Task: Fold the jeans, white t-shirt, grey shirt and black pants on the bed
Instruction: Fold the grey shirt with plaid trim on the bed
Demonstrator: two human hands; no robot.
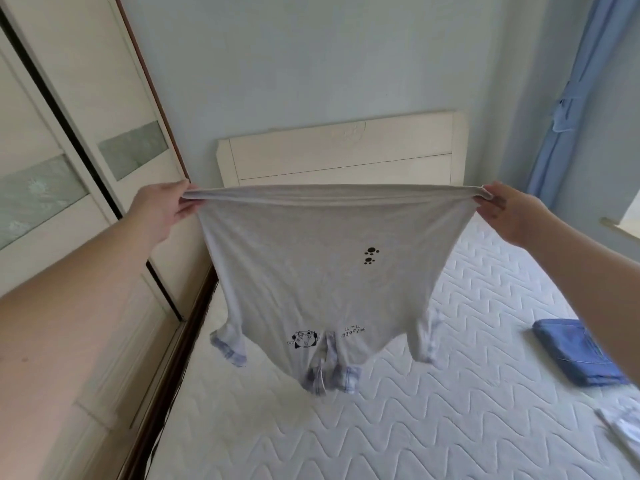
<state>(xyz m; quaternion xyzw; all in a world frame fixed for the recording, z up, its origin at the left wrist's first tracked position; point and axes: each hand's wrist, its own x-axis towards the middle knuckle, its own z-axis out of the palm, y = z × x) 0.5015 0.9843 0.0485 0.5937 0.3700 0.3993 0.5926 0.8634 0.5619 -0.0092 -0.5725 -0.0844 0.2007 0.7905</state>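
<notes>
The grey shirt (311, 271) hangs upside down in the air above the bed (450, 427), stretched wide by its hem. My left hand (162, 209) pinches the hem's left corner and my right hand (505, 213) pinches the right corner. The collar and checked sleeve cuffs dangle just over the mattress. Small black paw prints and a cartoon print show on the fabric. The folded jeans (575, 351) lie on the bed's right side. A white garment (623, 427) shows partly at the right edge. The black pants are out of view.
A cream wardrobe (69, 168) with sliding doors stands close along the bed's left side. The cream headboard (343, 154) is against the far wall. A blue curtain (571, 98) hangs at the right beside a window sill.
</notes>
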